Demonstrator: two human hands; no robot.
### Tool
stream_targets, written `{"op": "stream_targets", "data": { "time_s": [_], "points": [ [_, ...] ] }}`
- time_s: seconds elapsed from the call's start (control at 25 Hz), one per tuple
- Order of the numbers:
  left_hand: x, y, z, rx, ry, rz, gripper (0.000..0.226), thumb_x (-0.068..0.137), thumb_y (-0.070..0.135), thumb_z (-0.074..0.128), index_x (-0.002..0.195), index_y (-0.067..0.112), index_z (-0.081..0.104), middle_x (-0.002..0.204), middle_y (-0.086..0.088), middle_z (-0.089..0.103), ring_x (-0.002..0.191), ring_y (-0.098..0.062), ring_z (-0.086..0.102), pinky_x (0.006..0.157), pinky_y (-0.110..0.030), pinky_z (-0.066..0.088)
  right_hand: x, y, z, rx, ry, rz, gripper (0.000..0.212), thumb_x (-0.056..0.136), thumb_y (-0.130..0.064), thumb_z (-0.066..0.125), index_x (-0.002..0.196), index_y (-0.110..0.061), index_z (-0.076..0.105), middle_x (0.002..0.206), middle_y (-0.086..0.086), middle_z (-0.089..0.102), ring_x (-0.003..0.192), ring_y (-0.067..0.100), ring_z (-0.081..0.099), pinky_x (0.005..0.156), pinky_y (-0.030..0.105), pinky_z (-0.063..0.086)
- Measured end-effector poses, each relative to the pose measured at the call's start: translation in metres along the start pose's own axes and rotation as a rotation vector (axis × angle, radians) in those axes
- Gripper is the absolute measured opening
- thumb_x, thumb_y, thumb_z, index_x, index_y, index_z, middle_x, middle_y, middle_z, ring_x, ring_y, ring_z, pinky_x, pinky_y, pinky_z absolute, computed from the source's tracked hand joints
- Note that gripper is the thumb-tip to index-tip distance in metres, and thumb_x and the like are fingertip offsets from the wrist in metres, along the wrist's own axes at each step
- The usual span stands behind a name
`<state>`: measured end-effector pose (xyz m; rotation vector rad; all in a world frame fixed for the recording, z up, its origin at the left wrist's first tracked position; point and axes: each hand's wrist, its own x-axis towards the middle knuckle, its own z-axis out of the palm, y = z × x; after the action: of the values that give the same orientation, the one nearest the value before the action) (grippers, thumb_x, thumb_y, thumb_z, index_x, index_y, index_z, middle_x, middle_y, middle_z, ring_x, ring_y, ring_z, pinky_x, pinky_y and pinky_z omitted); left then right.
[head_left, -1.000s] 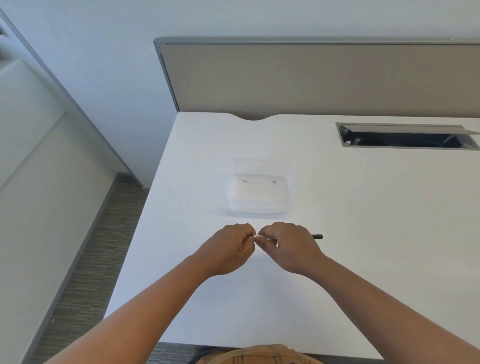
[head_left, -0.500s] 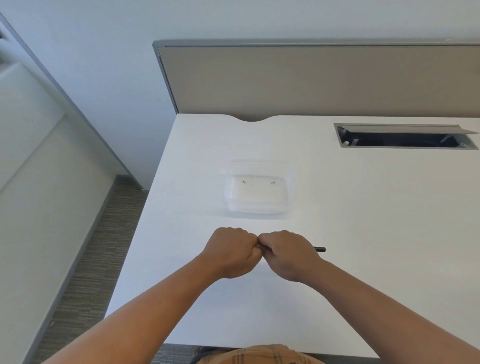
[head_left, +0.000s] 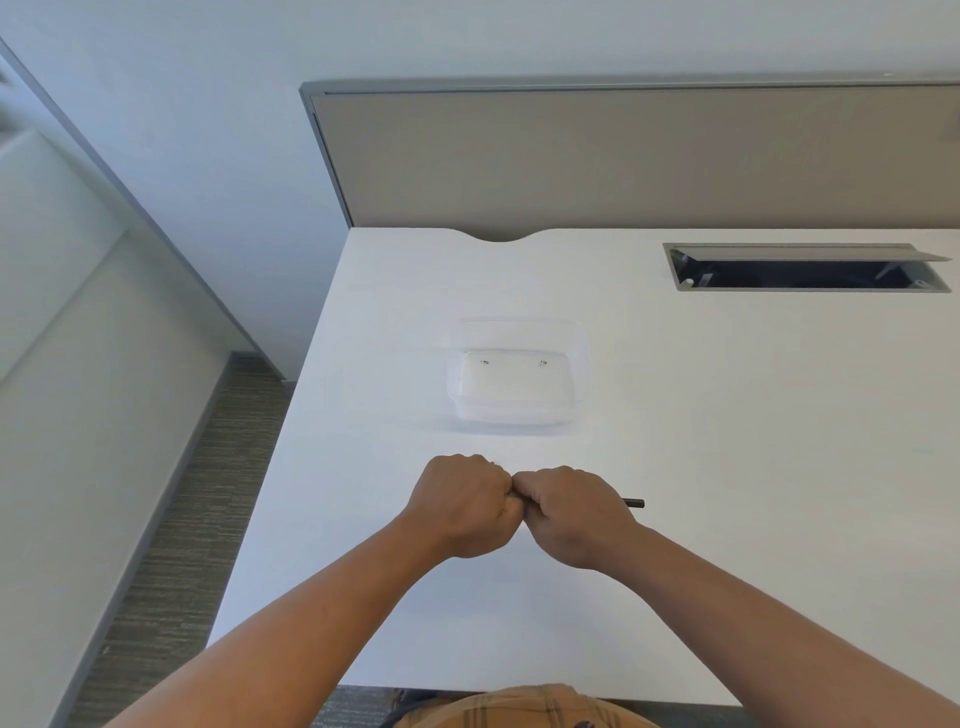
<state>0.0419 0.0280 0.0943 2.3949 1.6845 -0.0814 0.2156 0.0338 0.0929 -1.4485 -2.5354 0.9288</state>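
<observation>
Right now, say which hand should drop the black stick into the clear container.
Likely right: the right hand grips the black stick, its end showing; what the left hand holds is hidden.

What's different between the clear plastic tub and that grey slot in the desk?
The clear tub stands on the desk; the grey slot is sunk into it. The tub is see-through and pale; the slot is dark inside. The tub sits mid-desk, the slot far right. Both are rectangular.

A black rod (head_left: 635, 502) shows just right of the right grip (head_left: 576, 514), against a plain white table (head_left: 727, 415). Beyond the grip sits a clear, colourless container (head_left: 519, 384), then a beige partition (head_left: 623, 156) framed in grey. Left, grey streaked carpet (head_left: 171, 545). Nearer, tan plaid fabric (head_left: 524, 709).
</observation>
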Motion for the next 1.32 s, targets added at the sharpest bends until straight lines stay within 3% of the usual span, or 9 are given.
{"op": "stream_targets", "data": {
  "time_s": [0.36, 0.64, 0.84, 0.92, 1.0, 1.08, 1.16, 1.24, 1.32],
  "points": [
    [-0.006, 0.002, -0.003, -0.142, -0.004, -0.073, 0.033, 0.082, 0.038, 0.032, 0.056, 0.018, 0.037, 0.050, 0.003, 0.041, 0.045, -0.015, 0.035, 0.047, -0.029, 0.022, -0.001, 0.002, 0.001, -0.008, 0.039, 0.010, 0.021, 0.098, -0.031, 0.040, 0.079, -0.027, 0.048, 0.065, -0.003, 0.060, 0.063, 0.028, 0.055, 0.056, 0.037, 0.041],
    [-0.011, -0.012, 0.001, -1.120, 0.027, -0.254, 0.012, 0.092, 0.017, 0.066, 0.094, 0.023, 0.076, 0.080, -0.002, 0.076, 0.066, -0.012, 0.069, 0.062, -0.025, 0.058, 0.001, 0.007, -0.004, 0.051, 0.090, -0.011, 0.028, 0.105, -0.038, 0.036, 0.091, -0.023, 0.055, 0.069, -0.004, 0.055, 0.068, 0.022, 0.053, 0.060, 0.040, 0.041],
    [-0.013, -0.014, 0.011, -1.363, 0.096, -0.367, 0.010, 0.090, 0.012, 0.075, 0.088, 0.021, 0.078, 0.085, -0.011, 0.078, 0.084, -0.029, 0.074, 0.081, -0.035, 0.062, 0.001, 0.007, 0.001, 0.200, 0.115, -0.024, 0.021, 0.104, -0.029, 0.043, 0.098, -0.021, 0.062, 0.070, -0.005, 0.058, 0.066, 0.017, 0.050, 0.061, 0.038, 0.041],
    [-0.014, -0.015, 0.015, -1.399, 0.135, -0.419, 0.008, 0.092, 0.009, 0.072, 0.089, 0.015, 0.077, 0.085, -0.011, 0.078, 0.081, -0.025, 0.074, 0.077, -0.029, 0.062, -0.001, 0.007, 0.004, 0.156, 0.220, -0.049, 0.015, 0.100, -0.023, 0.053, 0.108, -0.021, 0.065, 0.086, -0.007, 0.066, 0.081, 0.016, 0.057, 0.071, 0.036, 0.046],
    [-0.014, -0.016, 0.016, -1.455, 0.191, -0.504, 0.008, 0.093, 0.007, 0.070, 0.091, 0.010, 0.076, 0.083, -0.011, 0.078, 0.078, -0.021, 0.074, 0.075, -0.026, 0.060, -0.005, 0.010, 0.011, -0.102, 0.478, -0.146, 0.025, 0.092, -0.016, 0.063, 0.117, -0.012, 0.068, 0.108, 0.001, 0.070, 0.103, 0.023, 0.059, 0.086, 0.038, 0.048],
    [-0.012, -0.018, 0.016, -1.560, 0.225, -0.591, 0.007, 0.094, 0.006, 0.069, 0.094, 0.005, 0.075, 0.082, -0.011, 0.077, 0.077, -0.018, 0.073, 0.074, -0.024, 0.059, -0.008, 0.011, 0.018, -0.171, 0.654, -0.266, 0.021, 0.088, -0.015, 0.065, 0.107, -0.011, 0.072, 0.097, 0.000, 0.069, 0.092, 0.023, 0.057, 0.081, 0.034, 0.047],
    [-0.011, -0.019, 0.015, -1.684, 0.219, -0.644, 0.009, 0.094, 0.004, 0.068, 0.099, 0.000, 0.073, 0.084, -0.011, 0.077, 0.078, -0.017, 0.074, 0.074, -0.024, 0.059, -0.009, 0.006, 0.026, 0.077, 0.554, -0.145, 0.015, 0.089, -0.025, 0.065, 0.100, -0.018, 0.072, 0.078, -0.010, 0.064, 0.077, 0.015, 0.055, 0.073, 0.029, 0.048],
    [-0.010, -0.019, 0.015, -1.784, 0.192, -0.667, 0.009, 0.094, 0.002, 0.067, 0.101, -0.002, 0.072, 0.085, -0.011, 0.077, 0.078, -0.018, 0.074, 0.074, -0.024, 0.059, -0.006, 0.002, 0.028, 0.644, 0.336, 0.204, 0.023, 0.088, -0.037, 0.069, 0.105, -0.022, 0.070, 0.069, -0.014, 0.061, 0.067, 0.009, 0.054, 0.068, 0.025, 0.047],
    [-0.009, -0.017, 0.017, -1.831, 0.169, -0.671, 0.009, 0.094, 0.002, 0.067, 0.101, -0.002, 0.072, 0.084, -0.010, 0.077, 0.078, -0.018, 0.074, 0.073, -0.025, 0.059, -0.001, 0.004, 0.025, 1.146, 0.282, 0.430, 0.028, 0.090, -0.034, 0.075, 0.111, -0.019, 0.067, 0.073, -0.007, 0.068, 0.067, 0.010, 0.059, 0.066, 0.027, 0.049]
  ]
}}
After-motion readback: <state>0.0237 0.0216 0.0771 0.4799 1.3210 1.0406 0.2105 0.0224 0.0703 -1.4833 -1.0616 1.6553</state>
